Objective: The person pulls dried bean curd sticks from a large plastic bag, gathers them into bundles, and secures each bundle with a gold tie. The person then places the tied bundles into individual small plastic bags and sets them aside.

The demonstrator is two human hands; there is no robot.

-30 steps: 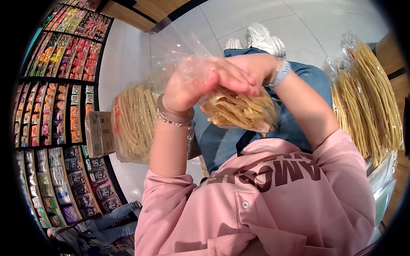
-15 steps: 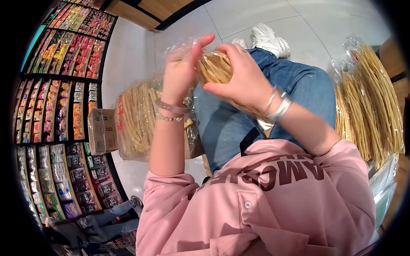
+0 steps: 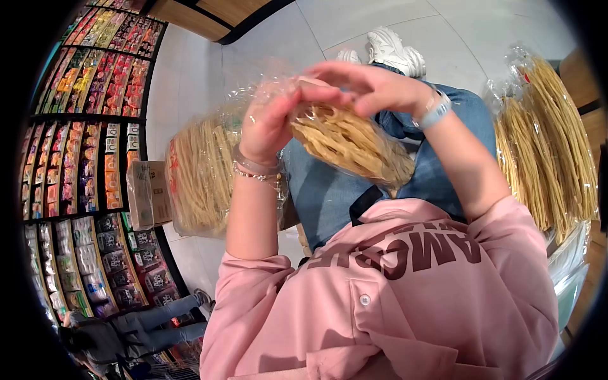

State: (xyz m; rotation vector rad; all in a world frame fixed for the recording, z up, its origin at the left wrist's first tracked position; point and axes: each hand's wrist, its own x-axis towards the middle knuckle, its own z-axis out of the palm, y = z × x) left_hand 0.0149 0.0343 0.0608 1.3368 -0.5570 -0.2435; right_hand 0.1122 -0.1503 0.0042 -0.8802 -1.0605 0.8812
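Observation:
My left hand (image 3: 266, 123) is closed round the gathered, crinkled end of a clear plastic bag. Inside the bag are yellowish dried sticks (image 3: 348, 142), lying slanted above my lap. My right hand (image 3: 380, 88) is over the top of this bag, its fingers stretched toward my left hand and its thumb apart; the fingertips are slightly blurred. Both wrists carry bracelets.
A large clear bag of similar sticks (image 3: 206, 174) stands at the left beside a cardboard box (image 3: 149, 193). More bagged sticks (image 3: 538, 158) lie at the right. Shelves of packets (image 3: 82, 158) line the far left; a person (image 3: 145, 332) is at lower left.
My right hand has let go of the bag's side and moved up over its top, toward my left hand. More of the bagged sticks now shows.

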